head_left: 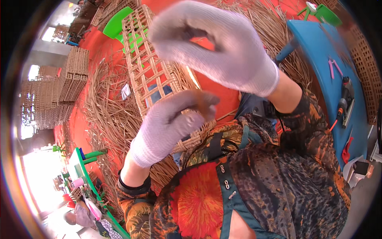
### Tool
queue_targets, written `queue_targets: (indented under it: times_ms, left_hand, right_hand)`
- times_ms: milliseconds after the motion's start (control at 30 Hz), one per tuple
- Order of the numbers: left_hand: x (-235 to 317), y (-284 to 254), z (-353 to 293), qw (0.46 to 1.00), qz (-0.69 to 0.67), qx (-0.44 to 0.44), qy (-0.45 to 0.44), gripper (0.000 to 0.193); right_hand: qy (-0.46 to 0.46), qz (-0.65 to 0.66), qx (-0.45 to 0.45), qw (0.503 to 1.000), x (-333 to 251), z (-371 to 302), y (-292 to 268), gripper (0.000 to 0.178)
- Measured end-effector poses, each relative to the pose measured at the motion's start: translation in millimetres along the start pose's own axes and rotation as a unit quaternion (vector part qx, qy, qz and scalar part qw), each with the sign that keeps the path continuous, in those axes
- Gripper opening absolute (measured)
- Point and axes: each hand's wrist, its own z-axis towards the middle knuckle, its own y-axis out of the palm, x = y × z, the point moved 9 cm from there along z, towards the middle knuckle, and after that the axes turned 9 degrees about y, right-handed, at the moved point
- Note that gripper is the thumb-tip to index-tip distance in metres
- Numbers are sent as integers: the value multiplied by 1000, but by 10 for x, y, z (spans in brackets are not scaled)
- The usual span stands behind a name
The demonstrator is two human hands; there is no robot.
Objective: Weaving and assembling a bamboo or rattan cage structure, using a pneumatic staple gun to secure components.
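Pale knit gloves with brownish, soiled fingers cover both hands. My left hand point(169, 125) is closed above the near end of a long woven basket piece point(172, 75) of tan plant fibre with an open square lattice. A brown blur shows at its fingertips; whether it is a strand or the soiled glove I cannot make out. Raised higher and further right, my right hand point(234, 51) has its fingers curled round to meet the thumb, leaving a gap inside the curl. Motion smears its fingertips, and what they pinch, if anything, is hidden. The woven piece slants away from my lap.
Dry fibre strands point(105, 95) lie heaped on the red floor point(79, 123). A green chair point(119, 22) stands beyond the woven piece. At right, a blue table point(318, 51) carries pink scissors point(335, 68) and a corded power tool point(343, 99). Woven boxes point(75, 67) are stacked at left, near a person point(81, 213).
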Motion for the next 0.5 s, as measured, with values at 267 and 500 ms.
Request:
queue_targets:
  times_ms: [267,500]
  left_hand:
    - [811,-819,-102,952,-159,160,209,33]
    - [979,-1668,21,933,-200,210,211,24]
  right_hand:
    - [5,265,27,964,139,16,-21,26]
    - [240,210,-167,933,1227,-1139,1127,38]
